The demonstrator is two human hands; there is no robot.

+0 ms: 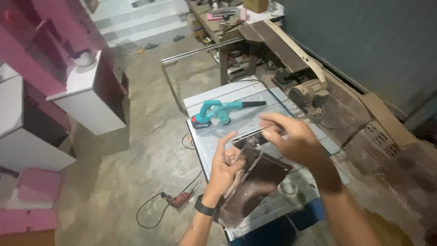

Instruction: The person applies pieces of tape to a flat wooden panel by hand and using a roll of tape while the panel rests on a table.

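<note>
Left hand: the left hand [225, 166] is raised over the near part of the counter [207, 141], fingers partly spread, index finger pointing up and away. Palm and thumb rest against the left edge of the dark panel [259, 182]; it supports the panel rather than gripping it tightly. A black wristband [203, 207] sits on the wrist.

Right hand: the right hand [291, 136] is above and to the right of the left one, blurred. Fingers are curled inward, with the tips close together at the far upper edge of the panel. Whether they pinch that edge or only touch it cannot be told.

Dark panel: flat, brown-black, glossy sheet, tilted, held between both hands above the near half of the counter. Its near lower corner hangs past the counter edge.

Counter: light grey metal top with ribbed lines, standing on a bare concrete floor [136, 150].

Blower: a teal cordless blower [218, 111] with a black nozzle lies on the far part of the counter, nozzle pointing right, well apart from both hands.

Tape roll: a pale ring-shaped roll [289, 189] lies on the counter just right of the panel, beneath the right forearm.

Drill: a red corded drill [178, 199] lies on the floor, left of the counter, its black cable looping near it.

Left side: white and pink cabinets [86, 91] stand along the left.

Far side: a cluttered wooden workbench [227, 23].
</note>
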